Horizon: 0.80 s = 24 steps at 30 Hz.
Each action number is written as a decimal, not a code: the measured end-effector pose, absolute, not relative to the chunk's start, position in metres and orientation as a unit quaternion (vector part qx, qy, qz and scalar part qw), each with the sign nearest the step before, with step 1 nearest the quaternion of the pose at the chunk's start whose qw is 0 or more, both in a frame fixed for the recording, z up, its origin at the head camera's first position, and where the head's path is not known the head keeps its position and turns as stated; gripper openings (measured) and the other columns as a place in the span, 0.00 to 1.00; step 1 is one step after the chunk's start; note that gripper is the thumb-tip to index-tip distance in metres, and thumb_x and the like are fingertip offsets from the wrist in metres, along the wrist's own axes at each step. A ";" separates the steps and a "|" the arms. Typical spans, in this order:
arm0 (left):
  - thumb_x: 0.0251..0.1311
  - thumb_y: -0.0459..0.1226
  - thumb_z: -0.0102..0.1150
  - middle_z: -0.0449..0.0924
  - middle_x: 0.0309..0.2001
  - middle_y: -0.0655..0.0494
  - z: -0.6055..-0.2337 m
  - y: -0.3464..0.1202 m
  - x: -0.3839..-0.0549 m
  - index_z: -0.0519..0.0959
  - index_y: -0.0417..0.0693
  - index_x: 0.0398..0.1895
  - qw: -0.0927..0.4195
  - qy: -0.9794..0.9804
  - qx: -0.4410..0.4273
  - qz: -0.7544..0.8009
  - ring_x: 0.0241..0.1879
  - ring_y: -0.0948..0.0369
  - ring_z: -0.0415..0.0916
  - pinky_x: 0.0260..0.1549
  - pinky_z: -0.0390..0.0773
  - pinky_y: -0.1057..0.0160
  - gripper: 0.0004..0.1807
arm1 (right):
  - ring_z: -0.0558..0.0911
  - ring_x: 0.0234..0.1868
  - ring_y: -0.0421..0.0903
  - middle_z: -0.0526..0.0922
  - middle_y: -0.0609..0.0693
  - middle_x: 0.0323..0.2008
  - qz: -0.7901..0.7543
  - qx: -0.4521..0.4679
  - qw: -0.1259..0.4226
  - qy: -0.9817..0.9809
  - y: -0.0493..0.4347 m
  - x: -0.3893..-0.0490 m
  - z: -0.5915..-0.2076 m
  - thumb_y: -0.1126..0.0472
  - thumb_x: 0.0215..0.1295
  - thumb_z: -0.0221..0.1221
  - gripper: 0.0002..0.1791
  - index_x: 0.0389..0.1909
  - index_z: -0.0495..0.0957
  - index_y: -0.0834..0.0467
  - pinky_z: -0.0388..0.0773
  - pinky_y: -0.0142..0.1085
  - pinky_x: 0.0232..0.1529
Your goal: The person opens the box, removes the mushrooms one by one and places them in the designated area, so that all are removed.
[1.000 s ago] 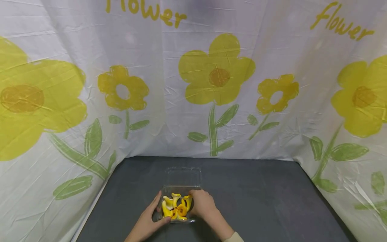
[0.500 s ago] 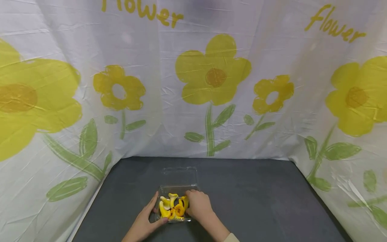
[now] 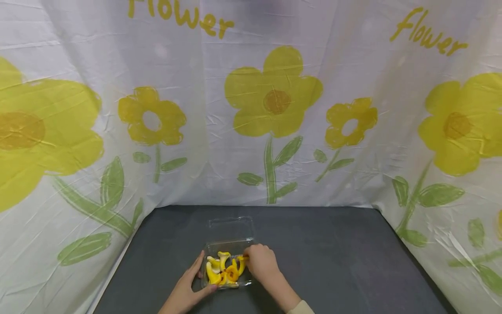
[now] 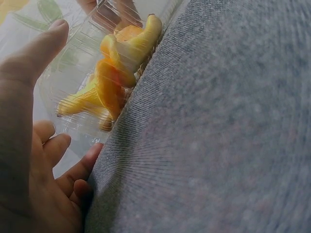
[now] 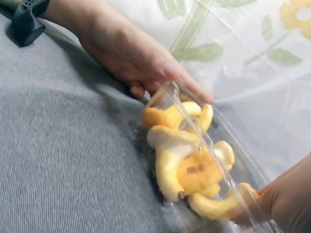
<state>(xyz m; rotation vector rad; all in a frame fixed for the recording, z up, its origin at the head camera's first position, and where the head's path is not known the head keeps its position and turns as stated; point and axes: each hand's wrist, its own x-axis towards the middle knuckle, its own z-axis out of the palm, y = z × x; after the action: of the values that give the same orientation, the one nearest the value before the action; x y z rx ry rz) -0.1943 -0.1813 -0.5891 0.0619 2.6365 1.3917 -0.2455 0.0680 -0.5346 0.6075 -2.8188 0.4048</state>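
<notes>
Several yellow chanterelle mushrooms (image 3: 223,259) with trumpet-shaped caps lie in a clear plastic box (image 3: 212,248), its hinged lid (image 3: 231,227) folded back. My left hand (image 3: 190,283) holds the box's near left side, thumb at the front rim and fingers along the left wall. In the right wrist view the left thumb (image 5: 171,70) meets the box corner. At the right wall my right hand (image 3: 262,262) pinches one curved mushroom (image 5: 216,208) by its end. Its fingertips are partly hidden behind the clear wall in the right wrist view.
A dark grey cloth-covered table (image 3: 333,261) surrounds the box. White curtains (image 3: 211,174) printed with yellow flowers rise along its back and both sides. A black wrist strap (image 5: 29,24) shows on the left forearm in the right wrist view.
My right hand has shifted slightly to the right against the box, with the pinched mushroom's tip now showing. The left hand keeps its hold. The head view has panned slightly right.
</notes>
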 end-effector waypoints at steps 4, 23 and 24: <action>0.64 0.56 0.73 0.69 0.37 0.55 -0.589 -0.181 -0.192 0.48 0.53 0.88 0.084 0.876 0.017 0.475 0.40 0.57 0.67 0.46 0.67 0.45 0.58 | 0.87 0.29 0.45 0.91 0.42 0.30 0.157 0.200 0.105 -0.961 0.074 -0.243 -0.534 0.58 0.56 0.80 0.05 0.32 0.94 0.49 0.84 0.41 0.29; 0.59 0.61 0.74 0.74 0.43 0.56 -0.588 -0.180 -0.191 0.47 0.58 0.89 0.061 0.888 0.018 0.455 0.44 0.59 0.70 0.51 0.69 0.44 0.62 | 0.89 0.31 0.46 0.93 0.46 0.36 0.308 0.191 0.120 -0.924 0.103 -0.245 -0.530 0.59 0.59 0.79 0.08 0.39 0.94 0.52 0.80 0.34 0.29; 0.59 0.61 0.74 0.77 0.50 0.54 -0.589 -0.181 -0.191 0.47 0.59 0.89 0.059 0.888 0.021 0.456 0.44 0.59 0.70 0.51 0.68 0.44 0.62 | 0.89 0.32 0.47 0.93 0.46 0.37 0.319 0.187 0.119 -0.922 0.104 -0.245 -0.531 0.59 0.60 0.78 0.08 0.40 0.94 0.53 0.80 0.34 0.30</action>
<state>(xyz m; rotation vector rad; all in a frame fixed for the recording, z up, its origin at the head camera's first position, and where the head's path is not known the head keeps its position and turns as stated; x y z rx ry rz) -0.1910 -0.1805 -0.5888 0.0628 2.6878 1.3815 -0.2452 0.1043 -0.5306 0.5459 -2.6953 0.9331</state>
